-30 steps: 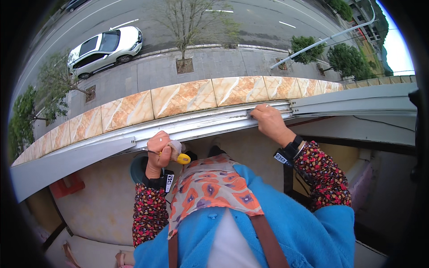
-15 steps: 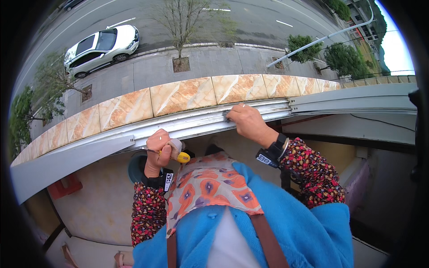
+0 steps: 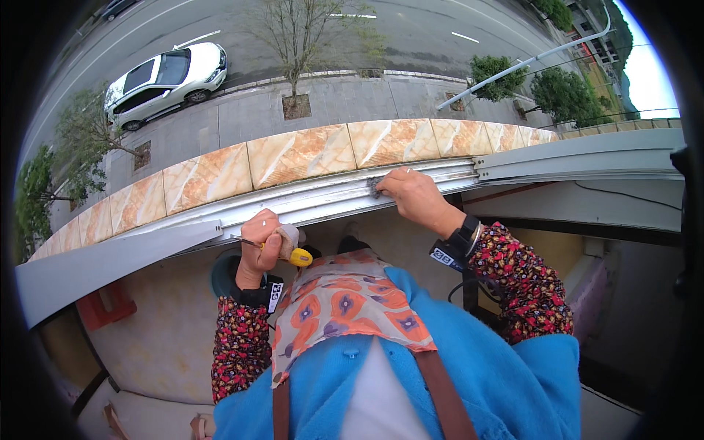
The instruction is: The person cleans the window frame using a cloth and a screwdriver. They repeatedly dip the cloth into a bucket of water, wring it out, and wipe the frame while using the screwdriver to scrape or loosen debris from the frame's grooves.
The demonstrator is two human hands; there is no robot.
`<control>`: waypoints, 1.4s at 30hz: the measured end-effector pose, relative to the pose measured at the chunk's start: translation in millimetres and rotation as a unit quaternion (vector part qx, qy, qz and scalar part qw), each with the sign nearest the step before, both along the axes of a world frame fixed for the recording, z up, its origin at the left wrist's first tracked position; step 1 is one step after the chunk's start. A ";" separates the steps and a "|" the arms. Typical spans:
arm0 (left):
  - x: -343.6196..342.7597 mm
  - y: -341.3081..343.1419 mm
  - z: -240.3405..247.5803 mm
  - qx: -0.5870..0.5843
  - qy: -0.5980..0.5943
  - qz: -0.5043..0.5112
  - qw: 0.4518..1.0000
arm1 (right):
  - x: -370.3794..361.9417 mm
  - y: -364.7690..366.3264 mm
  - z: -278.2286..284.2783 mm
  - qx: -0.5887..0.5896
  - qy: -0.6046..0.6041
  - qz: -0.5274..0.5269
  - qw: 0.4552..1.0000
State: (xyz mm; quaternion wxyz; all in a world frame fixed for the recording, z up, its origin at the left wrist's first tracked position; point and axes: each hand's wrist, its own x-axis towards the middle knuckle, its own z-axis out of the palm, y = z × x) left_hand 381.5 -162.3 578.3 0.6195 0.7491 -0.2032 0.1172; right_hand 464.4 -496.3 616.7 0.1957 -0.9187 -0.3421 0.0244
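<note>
My left hand (image 3: 260,242) is closed round a yellow-handled tool (image 3: 301,257), which looks like a screwdriver, its thin metal shaft poking out on the left. A greyish-pink cloth (image 3: 289,235) is bunched in the same grip. This hand is at the inner edge of the silver window track (image 3: 315,203), by the end of the left sash. Farther right, my right hand (image 3: 418,198) pinches a small dark grey wad (image 3: 375,187) against the grooves of the track. Whether the wad is rag or steel wool, I cannot tell.
Marbled tiles (image 3: 301,159) line the ledge beyond the track, with a street and a white car (image 3: 169,82) below. Sashes stand at left (image 3: 117,268) and right (image 3: 579,156). Inside, a teal bucket (image 3: 224,275) and a red stool (image 3: 106,306) are on the floor.
My right hand has shifted slightly right along the track, and more of the grey wad shows. The left hand keeps its grip and has barely moved.
</note>
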 end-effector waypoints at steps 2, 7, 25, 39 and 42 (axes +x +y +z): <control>0.4 -0.7 -0.5 -0.010 0.003 -0.006 1.000 | 9.7 -33.3 9.1 -0.059 -0.014 -0.021 0.998; 0.5 -0.3 -0.2 -0.010 0.007 -0.006 1.000 | 27.9 -83.5 35.8 -0.150 -0.018 -0.031 0.988; 1.5 0.8 -1.0 0.000 -0.018 -0.018 1.000 | 2.7 35.2 27.7 0.009 0.168 0.067 0.983; -17.8 -2.6 -9.5 -0.010 -0.049 0.023 0.998 | -0.4 64.6 27.6 0.051 0.298 -0.064 0.951; -34.8 -0.5 -14.8 -0.031 -0.043 0.043 0.998 | -5.1 80.5 20.4 0.098 0.319 -0.066 0.940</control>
